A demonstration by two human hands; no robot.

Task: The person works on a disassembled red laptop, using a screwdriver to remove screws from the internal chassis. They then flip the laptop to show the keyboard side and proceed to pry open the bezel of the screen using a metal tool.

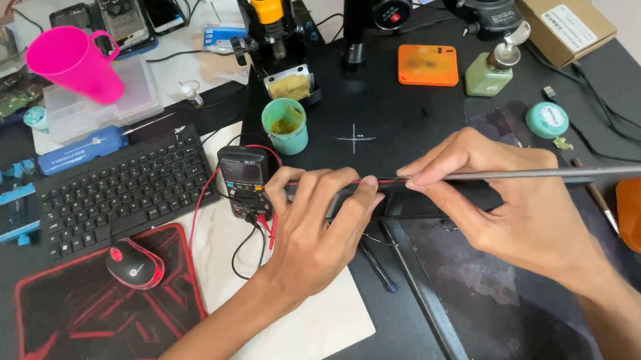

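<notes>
While both bare hands meet over the black work mat, the scene reads as follows.

Left hand: the left hand (316,228) sits at about 7 o'clock from the white cross mark (355,137) on the mat, fingers curled narrow and pinched on the red-tipped end of a long thin grey probe rod (528,175).
Right hand: the right hand (500,199), at about 5 o'clock from that cross, has thumb and forefinger closed on the same rod, which runs on toward 3 o'clock and past the picture's edge.
Under the hands: a flat dark slab (381,202), largely hidden; what it is I cannot tell.
Meter: a small black handheld multimeter (245,179) with red and black leads lies just beside the left hand at 10 o'clock, on a white board (315,328).
Around: a teal cup (285,125) at 12 o'clock of the meter, a black keyboard (124,188) at 9 o'clock, a red and black mouse (134,264) at 8 o'clock.
Progress: judging by the pose, the rod is gripped at the slab and the meter's leads are plugged in; whether any reading or contact is made cannot be told.
</notes>
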